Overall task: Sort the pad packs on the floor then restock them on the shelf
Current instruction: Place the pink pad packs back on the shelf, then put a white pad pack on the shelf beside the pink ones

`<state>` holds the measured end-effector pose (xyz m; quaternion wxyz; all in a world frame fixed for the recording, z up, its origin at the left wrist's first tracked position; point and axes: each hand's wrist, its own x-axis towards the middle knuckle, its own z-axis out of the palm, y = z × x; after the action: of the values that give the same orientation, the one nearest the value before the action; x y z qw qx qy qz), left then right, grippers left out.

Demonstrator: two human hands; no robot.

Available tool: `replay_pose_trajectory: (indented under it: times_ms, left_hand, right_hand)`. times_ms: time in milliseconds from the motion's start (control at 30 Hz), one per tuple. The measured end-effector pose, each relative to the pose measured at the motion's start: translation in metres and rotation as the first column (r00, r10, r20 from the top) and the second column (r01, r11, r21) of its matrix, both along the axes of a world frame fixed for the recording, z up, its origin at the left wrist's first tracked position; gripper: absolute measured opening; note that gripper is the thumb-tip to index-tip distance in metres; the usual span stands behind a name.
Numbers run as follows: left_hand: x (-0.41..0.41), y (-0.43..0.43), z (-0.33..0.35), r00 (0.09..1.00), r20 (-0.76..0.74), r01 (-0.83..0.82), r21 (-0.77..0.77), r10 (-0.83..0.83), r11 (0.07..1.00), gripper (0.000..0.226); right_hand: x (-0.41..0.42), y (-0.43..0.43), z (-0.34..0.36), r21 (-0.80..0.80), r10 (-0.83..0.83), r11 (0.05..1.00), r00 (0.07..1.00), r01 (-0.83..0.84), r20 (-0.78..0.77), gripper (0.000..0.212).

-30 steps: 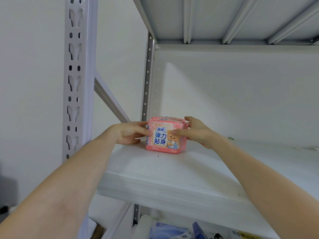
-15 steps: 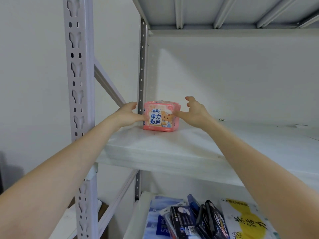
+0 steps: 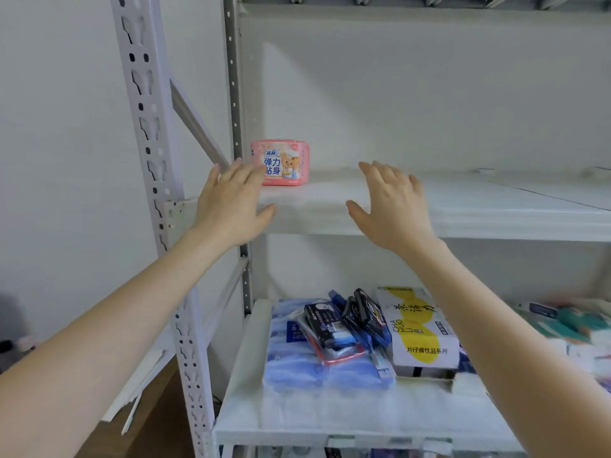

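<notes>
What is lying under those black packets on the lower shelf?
The black packets rest on a blue and white soft pack, which lies on the lower shelf. The part of that pack beneath them is covered, so anything tucked between is hidden.

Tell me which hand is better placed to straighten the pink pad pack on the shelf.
Left, probably. The left hand is open, its fingers right beside the pink pad pack; the right hand, also open, hangs well off to the pack's right.
</notes>
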<state>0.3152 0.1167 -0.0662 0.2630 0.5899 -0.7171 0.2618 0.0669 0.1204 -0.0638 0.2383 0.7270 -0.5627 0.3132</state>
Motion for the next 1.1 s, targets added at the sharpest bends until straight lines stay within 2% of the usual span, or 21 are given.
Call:
replay_pose_trajectory:
  times_ms: [267, 433, 633, 767, 900, 1100]
  left_hand:
    - [-0.057, 0.079, -0.054, 0.987, 0.162, -0.022, 0.021, 0.019, 1.0, 0.072]
    - [-0.106, 0.128, -0.098, 0.978, 0.207, -0.036, 0.028, 0.029, 0.999, 0.071]
    - [-0.179, 0.186, -0.18, 0.985, 0.172, 0.015, 0.056, -0.025, 0.998, 0.07]
    - [-0.223, 0.226, -0.252, 0.985, 0.167, 0.016, 0.198, -0.05, 0.98, 0.071]
    - [-0.258, 0.266, -0.325, 0.975, 0.192, 0.027, 0.382, -0.108, 0.924, 0.072]
    - [-0.297, 0.321, -0.433, 0.963, 0.188, 0.038, 0.611, -0.191, 0.791, 0.073]
  right_hand:
    - [-0.05, 0.083, -0.06, 0.031, -0.077, 0.996, 0.988, 0.082, -0.13, 0.064]
    - [-0.096, 0.127, -0.1, 0.036, -0.064, 0.997, 0.992, 0.068, -0.107, 0.063]
    - [-0.168, 0.188, -0.184, 0.076, -0.016, 0.997, 0.998, 0.021, -0.058, 0.058]
    - [-0.216, 0.235, -0.258, 0.188, -0.024, 0.982, 0.998, 0.033, -0.052, 0.06]
    - [-0.257, 0.286, -0.328, 0.329, -0.063, 0.942, 0.998, 0.067, -0.023, 0.062]
    - [-0.307, 0.367, -0.426, 0.58, -0.149, 0.8, 0.987, 0.152, -0.053, 0.065]
